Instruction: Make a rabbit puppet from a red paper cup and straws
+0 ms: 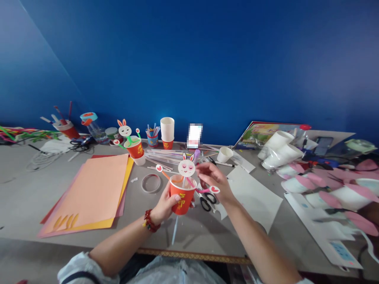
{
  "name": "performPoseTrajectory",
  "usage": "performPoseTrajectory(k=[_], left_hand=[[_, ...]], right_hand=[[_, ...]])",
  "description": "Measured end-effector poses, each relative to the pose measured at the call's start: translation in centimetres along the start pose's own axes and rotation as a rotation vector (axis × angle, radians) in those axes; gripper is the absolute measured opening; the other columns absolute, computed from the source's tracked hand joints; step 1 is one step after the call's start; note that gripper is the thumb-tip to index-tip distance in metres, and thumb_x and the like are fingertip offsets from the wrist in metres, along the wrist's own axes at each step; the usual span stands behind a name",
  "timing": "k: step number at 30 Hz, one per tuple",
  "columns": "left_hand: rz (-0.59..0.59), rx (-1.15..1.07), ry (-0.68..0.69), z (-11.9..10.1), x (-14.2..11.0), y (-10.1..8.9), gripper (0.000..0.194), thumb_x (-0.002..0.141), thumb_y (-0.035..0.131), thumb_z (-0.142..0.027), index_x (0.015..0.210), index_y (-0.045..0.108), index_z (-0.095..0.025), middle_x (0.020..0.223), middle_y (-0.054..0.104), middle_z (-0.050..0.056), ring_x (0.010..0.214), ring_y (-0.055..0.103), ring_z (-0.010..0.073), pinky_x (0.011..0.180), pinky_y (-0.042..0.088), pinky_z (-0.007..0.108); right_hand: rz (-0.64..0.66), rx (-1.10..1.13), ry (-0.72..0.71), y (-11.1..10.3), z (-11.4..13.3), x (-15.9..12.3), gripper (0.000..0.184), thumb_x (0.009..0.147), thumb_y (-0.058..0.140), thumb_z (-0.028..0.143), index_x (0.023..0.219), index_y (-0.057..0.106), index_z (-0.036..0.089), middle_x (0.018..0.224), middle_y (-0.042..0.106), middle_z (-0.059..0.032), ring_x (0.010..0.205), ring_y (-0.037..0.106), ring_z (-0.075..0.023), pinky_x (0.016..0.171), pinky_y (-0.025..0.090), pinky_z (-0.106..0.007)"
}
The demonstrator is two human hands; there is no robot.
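Note:
My left hand (166, 205) is wrapped around a red paper cup (182, 199) with yellow lettering, held upright above the table. A white paper rabbit face (186, 168) with pink-lined ears stands over the cup's mouth. An orange and a pink strip reach out of the cup, each ending in a white disc with a red heart (214, 190). Below the cup's bottom sticks out a pale straw (175, 229). Just right of the rabbit face is my right hand (214, 179), its fingers loosely bent and apart; whether a fingertip touches the face I cannot tell.
Black-handled scissors (208, 202) and white paper (254, 197) lie right of the cup. Left are coloured sheets (91, 189) and a tape roll (151, 183). Behind stand a similar rabbit cup (134, 148), stacked cups (167, 128) and loose straws (167, 155). White cups with pink pieces (322, 199) crowd the right.

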State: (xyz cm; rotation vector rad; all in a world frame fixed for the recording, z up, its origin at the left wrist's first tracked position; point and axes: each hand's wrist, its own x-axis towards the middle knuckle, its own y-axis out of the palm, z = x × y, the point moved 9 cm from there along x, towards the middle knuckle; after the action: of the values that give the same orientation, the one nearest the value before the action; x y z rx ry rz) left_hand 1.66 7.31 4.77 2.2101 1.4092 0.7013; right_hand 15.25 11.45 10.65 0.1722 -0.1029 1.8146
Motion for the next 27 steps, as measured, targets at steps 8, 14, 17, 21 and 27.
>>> performPoseTrajectory(k=[8, 14, 17, 21, 27], left_hand=[[-0.019, 0.025, 0.003, 0.3, -0.1, -0.5, 0.068, 0.074, 0.078, -0.043, 0.130, 0.045, -0.022, 0.100, 0.071, 0.010, 0.079, 0.071, 0.0252, 0.067, 0.060, 0.040], [-0.002, 0.037, -0.011, 0.4, -0.3, -0.7, 0.062, 0.073, 0.079, -0.043, 0.123, 0.049, -0.021, 0.099, 0.071, 0.010, 0.080, 0.071, 0.0261, 0.067, 0.060, 0.040], [0.043, 0.019, -0.016, 0.5, -0.3, -0.5, 0.062, 0.075, 0.078, -0.042, 0.125, 0.049, -0.020, 0.101, 0.072, 0.012, 0.080, 0.072, 0.0266, 0.067, 0.060, 0.040], [0.089, 0.013, -0.026, 0.5, -0.3, -0.2, 0.062, 0.077, 0.077, -0.040, 0.127, 0.047, -0.020, 0.106, 0.071, 0.014, 0.083, 0.072, 0.0283, 0.069, 0.060, 0.041], [0.121, 0.019, -0.015, 0.2, -0.3, 0.0, 0.061, 0.077, 0.077, -0.040, 0.127, 0.047, -0.020, 0.100, 0.071, 0.012, 0.083, 0.072, 0.0277, 0.069, 0.060, 0.041]], right_hand=[[0.118, -0.081, -0.210, 0.8, 0.5, -3.5, 0.010, 0.083, 0.073, 0.023, 0.090, 0.066, 0.022, 0.084, 0.067, -0.0016, 0.063, 0.066, -0.0137, 0.057, 0.055, -0.025], [0.060, -0.240, -0.311, 0.7, 1.7, -3.0, 0.016, 0.082, 0.075, 0.024, 0.096, 0.066, 0.023, 0.083, 0.070, -0.0016, 0.063, 0.067, -0.0136, 0.058, 0.054, -0.023], [0.149, -0.317, -0.326, 0.9, 2.4, -2.8, 0.024, 0.082, 0.076, 0.026, 0.104, 0.067, 0.022, 0.091, 0.073, -0.0044, 0.075, 0.071, -0.0172, 0.067, 0.057, -0.025], [0.298, -0.411, -0.450, 1.6, 4.3, -2.7, 0.019, 0.084, 0.074, 0.021, 0.103, 0.071, 0.023, 0.092, 0.075, -0.0051, 0.081, 0.071, -0.0181, 0.074, 0.055, -0.026], [0.327, -0.370, -0.527, 1.8, 5.3, -2.7, 0.020, 0.085, 0.072, 0.018, 0.103, 0.073, 0.023, 0.091, 0.076, -0.0055, 0.083, 0.070, -0.0188, 0.075, 0.055, -0.028]])
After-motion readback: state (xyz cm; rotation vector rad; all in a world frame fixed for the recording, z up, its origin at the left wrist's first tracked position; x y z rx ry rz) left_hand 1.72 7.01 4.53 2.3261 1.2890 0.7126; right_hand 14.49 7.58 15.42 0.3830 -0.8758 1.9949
